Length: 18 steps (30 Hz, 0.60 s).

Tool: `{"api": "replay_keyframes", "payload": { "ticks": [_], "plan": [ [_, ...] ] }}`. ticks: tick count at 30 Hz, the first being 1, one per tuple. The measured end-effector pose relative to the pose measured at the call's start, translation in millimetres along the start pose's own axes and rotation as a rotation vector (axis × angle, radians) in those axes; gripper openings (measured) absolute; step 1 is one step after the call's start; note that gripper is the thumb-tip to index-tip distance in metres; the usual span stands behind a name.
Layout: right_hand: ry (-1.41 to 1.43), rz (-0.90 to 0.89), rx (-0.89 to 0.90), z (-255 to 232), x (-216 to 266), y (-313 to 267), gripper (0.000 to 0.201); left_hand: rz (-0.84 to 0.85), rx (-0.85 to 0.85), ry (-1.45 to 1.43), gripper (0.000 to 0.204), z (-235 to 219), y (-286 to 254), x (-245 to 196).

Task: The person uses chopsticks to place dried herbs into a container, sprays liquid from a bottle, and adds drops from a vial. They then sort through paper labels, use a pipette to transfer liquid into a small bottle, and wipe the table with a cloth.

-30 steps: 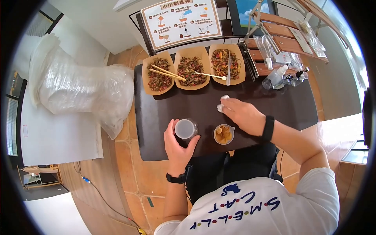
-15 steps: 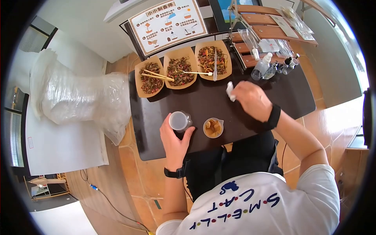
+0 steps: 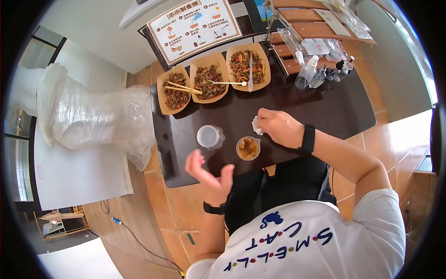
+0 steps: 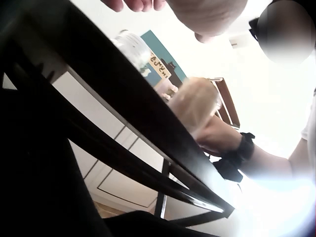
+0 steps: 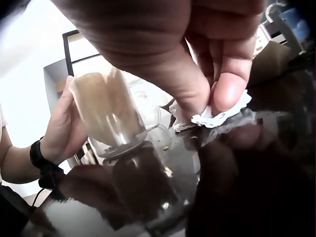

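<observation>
My right hand (image 3: 282, 129) pinches a crumpled white tissue (image 5: 224, 117) between thumb and fingertips, low against the glossy dark table. Just left of it stands a clear cup (image 3: 248, 149) with a small spout, holding brown pieces; the right wrist view shows the cup (image 5: 111, 118) from the side. Farther left is a clear jar (image 3: 209, 136) with a pale, flat top. My left hand (image 3: 210, 180) is near the table's front edge, below the jar and apart from it, with its fingers spread and holding nothing.
Three paper trays (image 3: 189, 108) of dried plant bits line the back, with wooden tongs (image 3: 183, 88) and slim tools across them. Several small bottles (image 3: 306, 72) stand at back right beside a wooden rack (image 3: 302, 22). An instruction sheet (image 3: 193, 30) stands behind; wrapped plastic (image 3: 100, 111) is left.
My left hand has let go of the jar and drawn back toward my body. With the tissue, my right hand has come from farther back right to beside the cup.
</observation>
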State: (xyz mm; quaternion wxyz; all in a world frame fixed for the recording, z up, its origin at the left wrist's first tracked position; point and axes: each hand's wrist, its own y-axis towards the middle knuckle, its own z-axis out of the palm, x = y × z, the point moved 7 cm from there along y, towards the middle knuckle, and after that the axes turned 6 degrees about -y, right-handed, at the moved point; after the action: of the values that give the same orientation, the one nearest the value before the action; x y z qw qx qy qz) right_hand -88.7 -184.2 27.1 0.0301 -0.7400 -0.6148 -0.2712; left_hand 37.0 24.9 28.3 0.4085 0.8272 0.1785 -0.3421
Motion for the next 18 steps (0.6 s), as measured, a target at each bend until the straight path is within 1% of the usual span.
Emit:
{"api": "replay_keyframes", "payload": {
  "ticks": [1,3,4,6,7,9,10,11,13,14,15,17,18],
  "plan": [
    [0.003,-0.004,0.005,-2,0,-1,0.011,0.045,0.062,0.004,0.097,9,-1,-12],
    [0.036,-0.082,0.114,-1,1,0,0.011,0.078,0.162,-0.102,0.092,30,2,-29],
    [0.037,-0.084,0.113,-4,0,5,0.011,0.078,0.161,-0.1,0.092,37,3,-32],
    [0.042,-0.093,0.121,-10,-2,19,0.011,-0.018,0.265,-0.18,0.094,55,3,-29],
    [0.043,-0.093,0.119,-8,-2,26,0.011,-0.017,0.266,-0.179,0.094,60,3,-29],
    [0.031,-0.126,0.029,-5,-1,43,0.009,-0.144,0.302,-0.286,0.092,70,2,-21],
    [-0.014,-0.155,0.028,-1,-1,49,0.009,-0.114,0.32,-0.238,0.089,70,4,-23],
    [-0.012,-0.154,0.025,5,-4,49,0.009,-0.113,0.322,-0.235,0.089,69,4,-23],
    [-0.039,-0.226,0.103,17,-1,50,0.012,-0.072,0.248,-0.243,0.084,61,3,-26],
    [-0.018,-0.244,0.12,18,-1,44,0.016,-0.075,0.251,-0.241,0.084,59,1,-25],
    [-0.012,-0.242,0.123,15,2,38,0.016,-0.088,0.24,-0.279,0.085,54,0,-24],
    [0.055,-0.19,0.205,12,4,20,0.011,-0.107,0.229,-0.319,0.085,49,0,-21],
    [0.064,-0.193,0.193,9,7,9,0.011,-0.105,0.216,-0.333,0.085,49,1,-19]
  ]
}}
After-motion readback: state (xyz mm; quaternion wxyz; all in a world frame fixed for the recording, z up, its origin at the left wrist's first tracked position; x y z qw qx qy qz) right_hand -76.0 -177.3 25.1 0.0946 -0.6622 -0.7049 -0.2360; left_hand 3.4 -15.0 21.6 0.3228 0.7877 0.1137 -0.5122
